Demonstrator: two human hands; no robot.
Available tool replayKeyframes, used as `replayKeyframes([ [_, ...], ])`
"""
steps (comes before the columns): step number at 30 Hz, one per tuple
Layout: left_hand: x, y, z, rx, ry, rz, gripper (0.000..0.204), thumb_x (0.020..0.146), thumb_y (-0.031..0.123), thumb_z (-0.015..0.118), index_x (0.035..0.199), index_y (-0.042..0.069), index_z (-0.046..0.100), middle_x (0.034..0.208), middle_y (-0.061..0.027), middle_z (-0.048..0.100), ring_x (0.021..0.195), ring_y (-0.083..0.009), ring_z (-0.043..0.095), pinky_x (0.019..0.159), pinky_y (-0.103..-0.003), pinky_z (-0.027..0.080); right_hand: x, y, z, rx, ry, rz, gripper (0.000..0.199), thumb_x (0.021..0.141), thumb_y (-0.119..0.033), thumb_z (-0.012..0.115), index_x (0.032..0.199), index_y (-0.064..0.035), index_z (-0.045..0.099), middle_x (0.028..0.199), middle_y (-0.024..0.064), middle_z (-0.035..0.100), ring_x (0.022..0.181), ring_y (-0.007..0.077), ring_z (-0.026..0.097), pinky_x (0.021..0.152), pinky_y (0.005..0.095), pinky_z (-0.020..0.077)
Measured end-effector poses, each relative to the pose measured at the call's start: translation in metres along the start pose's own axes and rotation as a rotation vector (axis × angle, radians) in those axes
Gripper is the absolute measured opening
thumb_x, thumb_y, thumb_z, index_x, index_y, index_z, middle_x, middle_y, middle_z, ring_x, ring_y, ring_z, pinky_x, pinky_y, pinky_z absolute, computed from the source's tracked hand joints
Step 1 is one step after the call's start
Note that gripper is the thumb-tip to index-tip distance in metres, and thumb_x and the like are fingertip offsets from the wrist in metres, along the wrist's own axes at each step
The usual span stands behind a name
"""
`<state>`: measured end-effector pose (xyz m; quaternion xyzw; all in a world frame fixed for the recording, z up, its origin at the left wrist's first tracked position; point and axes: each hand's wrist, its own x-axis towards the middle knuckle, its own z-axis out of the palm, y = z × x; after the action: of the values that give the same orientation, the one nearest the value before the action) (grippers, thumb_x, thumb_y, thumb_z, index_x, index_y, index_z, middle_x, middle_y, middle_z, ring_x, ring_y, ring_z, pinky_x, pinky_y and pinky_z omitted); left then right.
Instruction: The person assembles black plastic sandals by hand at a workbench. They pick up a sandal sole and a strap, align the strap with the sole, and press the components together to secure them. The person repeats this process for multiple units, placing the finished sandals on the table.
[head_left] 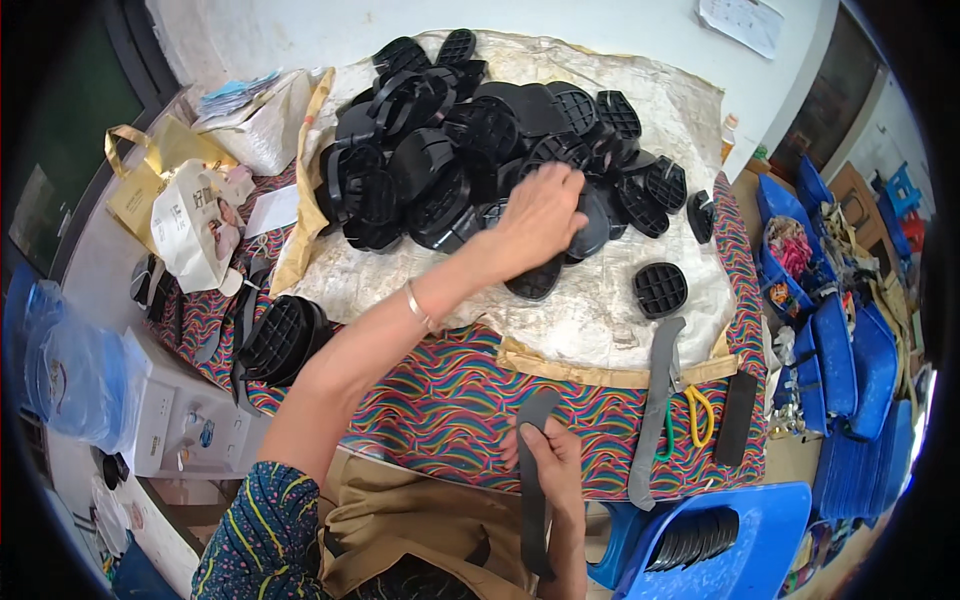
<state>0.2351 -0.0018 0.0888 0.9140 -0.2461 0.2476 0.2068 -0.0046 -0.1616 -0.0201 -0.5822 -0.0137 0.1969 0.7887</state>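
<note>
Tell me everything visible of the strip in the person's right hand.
The strip is long, flat, matte dark grey, perhaps rubber or leather, with a rounded upper end. The right hand grips it near there, thumb across its front. It runs down past the edge of the table, beside the brown apron; contact with that is unclear.

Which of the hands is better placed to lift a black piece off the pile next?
Probably the left hand: it is at the pile, while the right hand, farther back, holds a dark strip.
</note>
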Motion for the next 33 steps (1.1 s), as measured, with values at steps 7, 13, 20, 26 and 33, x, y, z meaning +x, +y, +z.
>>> replayKeyframes([
  [7,0.028,-0.044,0.053,0.651,-0.08,0.115,0.071,0.083,0.053,0.065,0.126,-0.002,0.056,0.132,-0.0188,0.053,0.132,-0.0347,0.04,0.11,-0.052,0.025,0.001,-0.003,-0.003,-0.033,0.007,0.009,0.017,0.1,-0.011,0.051,0.102,0.0014,0.062,0.082,0.0069,0.068,0.07,0.0121,0.063,0.063,0.0271,0.0529],
  [13,0.02,-0.011,0.042,0.54,-0.041,0.088,0.061,0.066,0.02,0.084,0.116,0.001,0.053,0.109,-0.0134,0.055,0.106,-0.0311,0.053,0.091,-0.044,0.038,0.001,0.0,-0.007,-0.051,0.002,-0.058,0.022,0.101,-0.013,0.049,0.09,0.0019,0.06,0.075,0.0066,0.065,0.064,0.0122,0.063,0.059,0.0275,0.0522],
  [20,0.012,0.011,0.024,0.404,0.035,-0.003,0.05,0.065,0.001,0.08,0.103,0.003,0.047,0.101,-0.0156,0.054,0.094,-0.0351,0.059,0.073,-0.043,0.053,0.004,0.001,-0.009,-0.029,-0.053,-0.072,0.022,0.102,-0.013,0.049,0.089,0.002,0.058,0.076,0.0064,0.065,0.062,0.0121,0.063,0.057,0.0276,0.0519],
  [26,-0.005,0.006,0.018,0.238,-0.059,-0.133,0.027,0.079,0.008,0.072,0.103,0.003,0.061,0.102,-0.0192,0.058,0.088,-0.0421,0.063,0.076,-0.049,0.05,0.004,-0.001,-0.007,-0.044,-0.017,-0.081,0.021,0.102,-0.012,0.049,0.091,0.002,0.059,0.077,0.0065,0.065,0.063,0.0115,0.063,0.058,0.0269,0.0515],
  [33,-0.043,-0.007,0.007,-0.723,-0.496,-0.559,0.02,0.075,0.008,0.073,0.09,-0.005,0.069,0.074,-0.0046,0.067,0.074,-0.0106,0.061,0.066,-0.03,0.049,0.003,-0.007,-0.006,0.163,-0.02,0.017,0.018,0.101,-0.01,0.05,0.105,0.0032,0.062,0.081,0.0076,0.066,0.069,0.0135,0.063,0.062,0.0273,0.052],
])
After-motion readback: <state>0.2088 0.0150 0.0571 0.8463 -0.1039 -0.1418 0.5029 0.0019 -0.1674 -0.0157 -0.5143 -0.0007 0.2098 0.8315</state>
